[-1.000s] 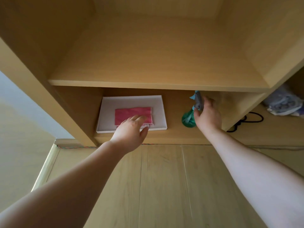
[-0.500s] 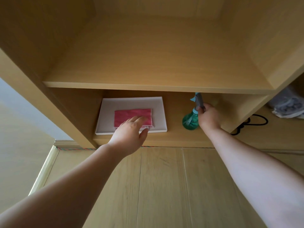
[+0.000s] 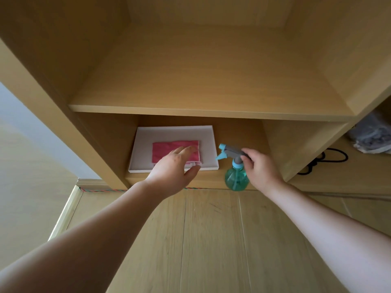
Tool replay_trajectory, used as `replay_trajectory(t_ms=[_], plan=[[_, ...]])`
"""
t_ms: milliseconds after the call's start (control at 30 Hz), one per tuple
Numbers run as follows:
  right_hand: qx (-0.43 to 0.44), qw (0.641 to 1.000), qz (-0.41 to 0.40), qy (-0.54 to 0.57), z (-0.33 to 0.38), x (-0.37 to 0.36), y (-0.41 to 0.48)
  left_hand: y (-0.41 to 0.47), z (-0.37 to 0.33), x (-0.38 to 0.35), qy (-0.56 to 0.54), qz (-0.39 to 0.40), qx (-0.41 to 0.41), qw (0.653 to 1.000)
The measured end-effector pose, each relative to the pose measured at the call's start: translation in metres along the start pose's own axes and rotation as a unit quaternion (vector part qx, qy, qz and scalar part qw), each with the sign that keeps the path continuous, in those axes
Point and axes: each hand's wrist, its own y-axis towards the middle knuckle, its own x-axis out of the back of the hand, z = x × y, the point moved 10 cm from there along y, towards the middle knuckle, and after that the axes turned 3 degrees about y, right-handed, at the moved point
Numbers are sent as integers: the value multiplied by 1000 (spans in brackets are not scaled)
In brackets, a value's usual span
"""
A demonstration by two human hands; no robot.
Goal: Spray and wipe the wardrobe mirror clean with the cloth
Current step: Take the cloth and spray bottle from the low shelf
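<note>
- Teal bottle (image 3: 236, 179): the right hand (image 3: 261, 168) grips it at the neck, fingers curled round the grey spray head, whose nozzle points left toward the tray.
- Its round body hangs at the front edge of the lower compartment, right of the tray; whether its base rests on the board cannot be told.
- Left hand (image 3: 173, 168): holding nothing, palm down, fingers stretched over the cloth (image 3: 167, 153), thumb spread out to the right. Whether the fingertips touch the cloth cannot be told.
- Pink cloth: folded flat, lying in the white tray (image 3: 175, 134), nearer its front rim.
- Tray: on the floor of the lower compartment, against its left wall.
- Wooden shelf (image 3: 211, 81) above the compartment, the same pale wood as the walls.
- To the right, past the divider, a black cable (image 3: 325, 159) loops on a low board, with a crumpled bag (image 3: 372, 138) beyond it.
- Plank floor (image 3: 211, 240) runs below both forearms.
</note>
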Motion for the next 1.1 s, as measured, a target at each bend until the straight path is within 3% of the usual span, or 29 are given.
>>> replay_trajectory(t_ms=[367, 700, 900, 1100], plan=[[220, 966, 96, 96, 115, -50, -33, -21, 6, 7, -40, 44, -21, 998], [258, 950, 128, 122, 154, -83, -31, -42, 52, 30, -54, 17, 29, 998], [284, 944, 149, 79, 167, -107, -22, -54, 82, 41, -18, 8, 58, 998], [194, 962, 189, -22, 141, -148, 9, -73, 113, 50, -2, 3, 92, 996]])
